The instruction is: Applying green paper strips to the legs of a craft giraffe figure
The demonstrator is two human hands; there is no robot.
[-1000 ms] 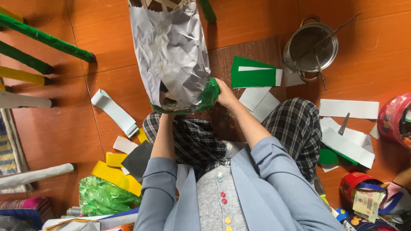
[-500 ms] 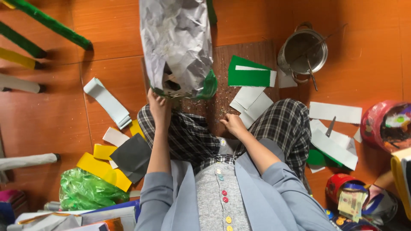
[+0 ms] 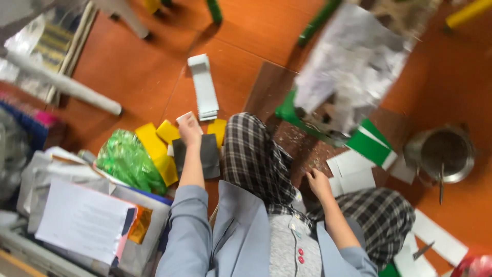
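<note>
Left hand [image 3: 190, 128] grasps white card [image 3: 185, 118] above grey sheet [image 3: 196, 154]; right hand [image 3: 319, 182] released, resting on floor [image 3: 128, 77]. Sorting barely begun, scraps scattered.

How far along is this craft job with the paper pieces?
Done, it seems: cut yellow blocks and a white folded strip lie on the orange floor. In hand: the left hand touches a small white piece by the dark grey sheet; the right hand rests empty on the brown board. Probably left: the green card sheet, uncut.
</note>
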